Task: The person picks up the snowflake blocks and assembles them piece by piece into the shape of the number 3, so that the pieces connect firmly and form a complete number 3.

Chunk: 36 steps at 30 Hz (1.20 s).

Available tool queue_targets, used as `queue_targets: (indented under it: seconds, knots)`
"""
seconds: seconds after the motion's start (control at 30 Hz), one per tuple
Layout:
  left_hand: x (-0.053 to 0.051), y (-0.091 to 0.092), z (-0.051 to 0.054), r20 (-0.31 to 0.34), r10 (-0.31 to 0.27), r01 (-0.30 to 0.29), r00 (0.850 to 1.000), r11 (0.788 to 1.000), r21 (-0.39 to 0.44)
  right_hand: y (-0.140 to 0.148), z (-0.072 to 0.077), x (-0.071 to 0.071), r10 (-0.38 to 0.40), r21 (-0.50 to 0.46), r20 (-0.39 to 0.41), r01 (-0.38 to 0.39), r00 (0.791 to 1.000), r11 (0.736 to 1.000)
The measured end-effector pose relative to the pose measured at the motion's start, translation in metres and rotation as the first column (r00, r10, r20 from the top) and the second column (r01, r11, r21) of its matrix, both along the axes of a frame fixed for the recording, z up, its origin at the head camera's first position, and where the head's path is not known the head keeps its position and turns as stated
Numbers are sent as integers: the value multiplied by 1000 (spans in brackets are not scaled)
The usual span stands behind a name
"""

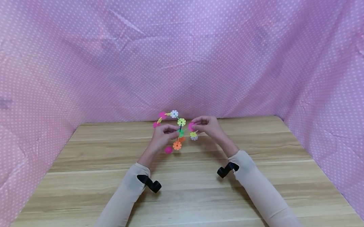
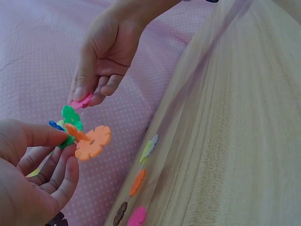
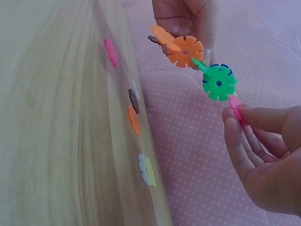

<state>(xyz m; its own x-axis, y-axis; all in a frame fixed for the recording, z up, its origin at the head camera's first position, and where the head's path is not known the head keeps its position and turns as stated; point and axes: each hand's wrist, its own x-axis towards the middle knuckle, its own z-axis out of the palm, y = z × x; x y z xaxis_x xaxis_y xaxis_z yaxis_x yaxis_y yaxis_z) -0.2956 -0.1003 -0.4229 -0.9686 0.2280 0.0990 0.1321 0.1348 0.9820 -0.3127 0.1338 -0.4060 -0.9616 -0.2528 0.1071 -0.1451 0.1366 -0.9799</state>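
My left hand (image 1: 163,136) pinches a chain of notched plastic discs, the flower-shaped interlocking kind. In the head view, white (image 1: 174,114), yellow (image 1: 181,122) and pink (image 1: 156,124) discs curve up behind that hand. The left wrist view shows my left thumb and fingers near an orange disc (image 2: 93,143) and a green disc (image 2: 71,117). My right hand (image 3: 268,150) pinches a pink disc (image 3: 234,106) by its side. This pink disc meets the edge of a green disc (image 3: 219,83); whether their slots are fully engaged I cannot tell. Fingers hide part of the chain.
Loose discs lie toward the far edge of the wooden table (image 1: 185,194): pink (image 3: 111,52), brown (image 3: 134,100), orange (image 3: 133,119), and a white disc (image 3: 143,169) beside a yellow one (image 3: 150,171). A pink dotted cloth (image 1: 179,59) hangs behind and at both sides.
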Motion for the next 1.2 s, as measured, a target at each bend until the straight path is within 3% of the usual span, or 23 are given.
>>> queue_targets:
  seconds: [0.47,0.9,1.2]
  knots:
    - [4,1,4,33,-11,11,999,1000,9,-2,-2,2,-13,8,-45,13,999,1000]
    - [3,3,-1,-35,-7,5,999,999,-49,-3,-3,3,32,6,-38,-32,999,999]
    - [4,4,2,-32,28,-30,999,998,-62,-3,-6,4,28,-8,-83,-29,996,1000]
